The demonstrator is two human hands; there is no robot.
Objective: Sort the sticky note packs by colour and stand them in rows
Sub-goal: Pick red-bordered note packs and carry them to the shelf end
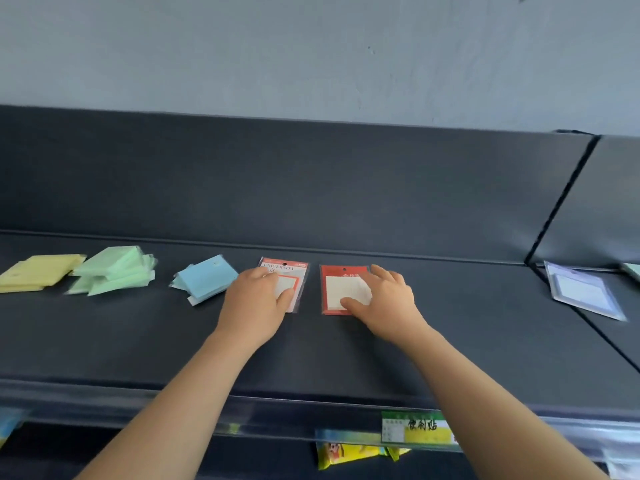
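- The left hand (254, 303) rested on a white, red-edged pack (292, 279), fingers loose, clamping nothing.
- The right hand (384, 299) pressed spread fingers on a red pack (337, 289) just beside it.
- Both packs lay flat on the dark shelf (467, 323).
- To the left lay blue (206, 278), green (114, 268) and yellow piles (38, 271).
- A lilac pack (581, 292) lay well apart, far right.

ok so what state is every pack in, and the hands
yellow packs, flat, loosely stacked
green packs, flat, messy heap
blue packs, flat, loose stack
white-and-red pack, flat, left hand resting on it
red pack, flat, right hand spread on it
purple pack, flat, apart at far right
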